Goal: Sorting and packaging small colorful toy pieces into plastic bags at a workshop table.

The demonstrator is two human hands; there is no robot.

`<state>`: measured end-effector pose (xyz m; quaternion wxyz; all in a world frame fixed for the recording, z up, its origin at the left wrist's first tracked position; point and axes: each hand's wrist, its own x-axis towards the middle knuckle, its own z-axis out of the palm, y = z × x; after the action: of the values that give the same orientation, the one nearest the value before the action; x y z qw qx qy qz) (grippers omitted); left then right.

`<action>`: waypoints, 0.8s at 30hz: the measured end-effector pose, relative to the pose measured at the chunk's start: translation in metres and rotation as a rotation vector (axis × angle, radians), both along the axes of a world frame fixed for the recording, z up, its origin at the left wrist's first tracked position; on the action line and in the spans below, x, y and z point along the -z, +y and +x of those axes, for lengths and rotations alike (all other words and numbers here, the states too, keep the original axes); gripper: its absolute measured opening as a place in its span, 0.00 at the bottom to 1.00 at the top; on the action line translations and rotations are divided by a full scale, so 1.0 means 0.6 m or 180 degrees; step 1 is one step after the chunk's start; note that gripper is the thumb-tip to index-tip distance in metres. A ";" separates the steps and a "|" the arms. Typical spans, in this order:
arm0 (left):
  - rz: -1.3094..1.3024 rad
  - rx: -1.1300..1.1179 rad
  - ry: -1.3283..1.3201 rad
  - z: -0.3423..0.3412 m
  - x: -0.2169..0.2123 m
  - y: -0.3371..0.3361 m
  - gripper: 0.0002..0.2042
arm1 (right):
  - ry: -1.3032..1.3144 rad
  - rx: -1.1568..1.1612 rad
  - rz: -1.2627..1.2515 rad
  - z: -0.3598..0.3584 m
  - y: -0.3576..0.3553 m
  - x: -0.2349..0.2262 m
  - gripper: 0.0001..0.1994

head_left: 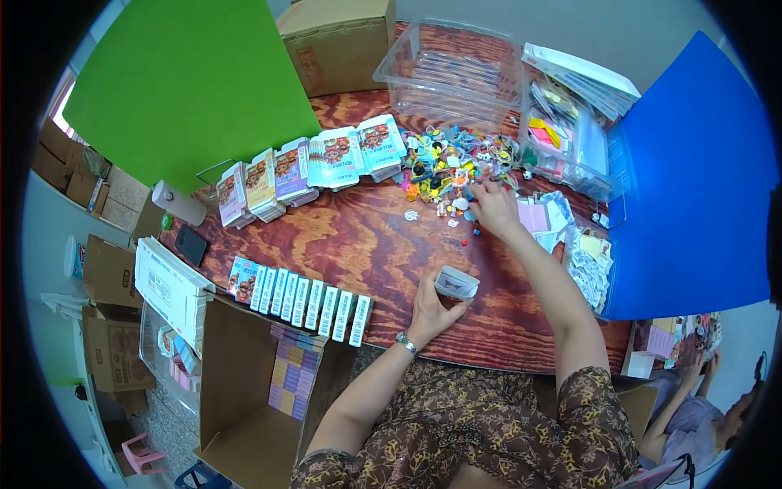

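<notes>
My left hand [434, 313] is wrapped round a small open-topped carton [457, 283] near the table's front edge. The carton stands with its mouth up, and something pale shows inside. My right hand [494, 207] reaches to the near right edge of a heap of small colourful plastic trinkets [446, 163]. Its fingers are bent and close together among the pieces; what they hold, if anything, is too small to make out. A few loose pieces lie just in front of the heap, among them a white trinket [411, 215] and a red bead [464, 243].
Stacks of flat printed cartons [335, 158] stand left of the heap. A row of filled boxes [301, 302] lines the front left edge, above a large cardboard box [244, 407]. Clear plastic bins [452, 73] stand behind. Green [195, 90] and blue [692, 196] panels flank the table.
</notes>
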<state>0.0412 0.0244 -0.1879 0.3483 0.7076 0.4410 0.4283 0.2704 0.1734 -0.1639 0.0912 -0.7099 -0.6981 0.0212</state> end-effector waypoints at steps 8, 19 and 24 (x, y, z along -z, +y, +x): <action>0.0112 0.0072 0.0195 0.000 0.002 0.000 0.39 | -0.0010 -0.0491 0.0245 -0.056 0.034 -0.058 0.10; 0.0264 0.0087 0.0203 -0.002 0.003 -0.001 0.41 | 0.2363 -0.0814 -0.0029 -0.019 0.063 -0.081 0.03; 0.0300 0.0107 0.0234 -0.002 0.010 0.001 0.41 | 0.3713 -0.0465 -0.0709 0.010 0.040 -0.124 0.06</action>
<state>0.0401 0.0249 -0.1937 0.3053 0.7458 0.4209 0.4165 0.2765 0.1974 -0.0894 0.3828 -0.5365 -0.5733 0.4867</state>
